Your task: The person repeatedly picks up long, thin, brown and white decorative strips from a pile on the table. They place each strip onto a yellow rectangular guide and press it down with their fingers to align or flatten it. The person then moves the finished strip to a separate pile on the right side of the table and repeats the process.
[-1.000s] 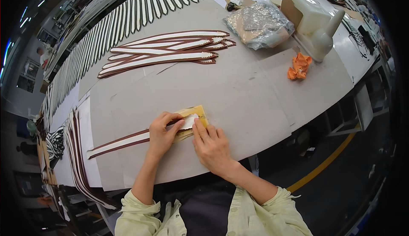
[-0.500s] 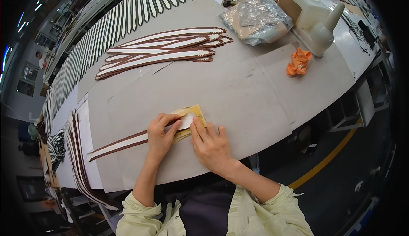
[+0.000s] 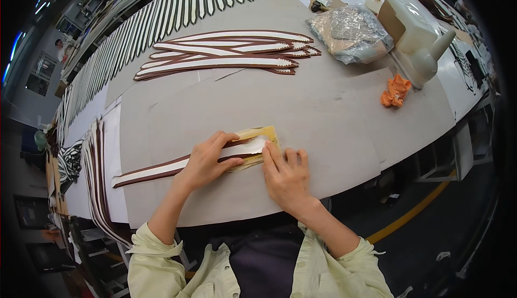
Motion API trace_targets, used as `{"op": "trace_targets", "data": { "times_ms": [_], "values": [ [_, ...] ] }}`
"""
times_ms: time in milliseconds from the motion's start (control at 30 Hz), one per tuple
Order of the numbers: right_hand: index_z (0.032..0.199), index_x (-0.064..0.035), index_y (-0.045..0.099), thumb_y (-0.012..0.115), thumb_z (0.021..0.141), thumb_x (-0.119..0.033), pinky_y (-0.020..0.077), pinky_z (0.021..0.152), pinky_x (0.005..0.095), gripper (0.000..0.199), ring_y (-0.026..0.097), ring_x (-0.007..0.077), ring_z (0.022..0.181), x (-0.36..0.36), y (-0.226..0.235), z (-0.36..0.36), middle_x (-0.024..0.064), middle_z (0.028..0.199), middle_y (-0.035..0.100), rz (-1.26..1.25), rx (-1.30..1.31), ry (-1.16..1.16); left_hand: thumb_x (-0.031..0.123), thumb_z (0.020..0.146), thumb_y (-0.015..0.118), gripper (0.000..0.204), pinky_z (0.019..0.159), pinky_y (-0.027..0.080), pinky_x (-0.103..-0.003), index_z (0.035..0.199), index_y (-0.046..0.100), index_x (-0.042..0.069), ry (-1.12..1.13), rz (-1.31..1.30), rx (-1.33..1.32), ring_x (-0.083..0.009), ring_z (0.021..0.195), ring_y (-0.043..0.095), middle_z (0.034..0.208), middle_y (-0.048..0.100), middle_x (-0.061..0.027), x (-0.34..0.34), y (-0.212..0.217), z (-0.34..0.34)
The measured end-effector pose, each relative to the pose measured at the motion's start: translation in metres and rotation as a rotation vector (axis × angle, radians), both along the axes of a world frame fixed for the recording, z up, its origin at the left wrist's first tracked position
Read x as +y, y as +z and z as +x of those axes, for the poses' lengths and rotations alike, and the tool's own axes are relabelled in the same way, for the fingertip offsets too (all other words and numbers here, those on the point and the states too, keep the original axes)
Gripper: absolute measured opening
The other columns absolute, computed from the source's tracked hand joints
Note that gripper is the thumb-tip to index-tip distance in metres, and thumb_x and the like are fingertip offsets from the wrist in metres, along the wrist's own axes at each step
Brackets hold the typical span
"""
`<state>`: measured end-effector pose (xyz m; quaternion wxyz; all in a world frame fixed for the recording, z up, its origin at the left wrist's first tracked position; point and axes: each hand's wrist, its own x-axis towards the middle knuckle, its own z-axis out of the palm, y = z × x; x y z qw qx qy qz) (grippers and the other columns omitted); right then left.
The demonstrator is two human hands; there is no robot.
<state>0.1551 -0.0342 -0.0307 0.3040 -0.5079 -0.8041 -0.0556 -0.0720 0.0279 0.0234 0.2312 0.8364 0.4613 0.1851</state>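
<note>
A long strap [image 3: 156, 172], white with brown edges, lies lengthwise on the grey table covering. Its rounded right end rests on a small yellow pad [image 3: 271, 132]. My left hand [image 3: 207, 159] is closed round the strap just short of the pad, fingers at the far edge and thumb at the near edge. At the strap's white tip, the thumb and forefinger of my right hand [image 3: 286, 182] are pressed together on it, while the other fingers curl loosely above the table. Part of the pad is hidden under the strap and my fingers.
Beyond my hands lies a pile of brown-edged straps [image 3: 221, 55]. Dark-edged strips [image 3: 161, 20] line the far left edge. More straps [image 3: 97, 174] hang over the left side. At right are a plastic-wrapped bundle [image 3: 353, 34], a whitish container [image 3: 414, 45] and a crumpled orange piece [image 3: 396, 90].
My left hand has opened wider across the strap, uncovering more of its white end. The head view has shifted, so my hands and the pad appear slightly farther right.
</note>
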Motion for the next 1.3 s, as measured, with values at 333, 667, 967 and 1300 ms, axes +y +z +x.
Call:
{"op": "trace_targets", "data": {
  "times_ms": [333, 667, 967, 1300],
  "values": [
    [0.124, 0.0045, 0.067, 0.069, 0.081, -0.009, 0.0437, 0.096, 0.0497, 0.045, 0.058, 0.0297, 0.097, 0.002, 0.004, 0.004, 0.0123, 0.136, 0.065, -0.007, 0.019, 0.029, 0.021, 0.09, 0.081, 0.034, 0.079, 0.056, -0.039, 0.119, 0.07, 0.007, -0.05, -0.034, 0.016, -0.0332, 0.091, 0.07, 0.103, 0.07, -0.0134, 0.002, -0.006, -0.006],
    [0.122, 0.0043, 0.067, 0.068, 0.081, -0.007, 0.0429, 0.093, 0.0469, 0.042, 0.055, 0.0281, 0.092, 0.007, 0.012, 0.01, 0.0115, 0.128, 0.066, -0.033, 0.036, 0.078, 0.004, 0.085, 0.079, 0.037, 0.083, 0.055, -0.038, 0.122, 0.076, 0.008, 0.036, 0.465, 0.102, -0.0273, 0.101, 0.062, 0.11, 0.066, -0.0076, -0.03, -0.03, -0.011],
    [0.111, 0.005, 0.067, 0.069, 0.085, -0.008, 0.042, 0.092, 0.0458, 0.029, 0.055, 0.0288, 0.093, 0.018, 0.015, 0.004, 0.0117, 0.114, 0.065, -0.032, 0.088, 0.122, 0.007, 0.085, 0.08, 0.034, 0.081, 0.057, -0.04, 0.119, 0.075, 0.005, 0.113, 0.464, 0.049, -0.0282, 0.099, 0.064, 0.109, 0.069, -0.0094, -0.047, -0.021, -0.006],
    [0.107, -0.0011, 0.074, 0.073, 0.09, -0.01, 0.0419, 0.094, 0.044, 0.019, 0.057, 0.0285, 0.105, 0.023, 0.018, 0.003, 0.0104, 0.119, 0.066, -0.125, 0.236, 0.103, 0.008, 0.087, 0.079, 0.027, 0.078, 0.056, -0.039, 0.114, 0.077, 0.011, 0.042, 0.32, -0.137, -0.026, 0.095, 0.066, 0.103, 0.07, -0.0063, 0.009, -0.029, 0.044]
  ]
}}
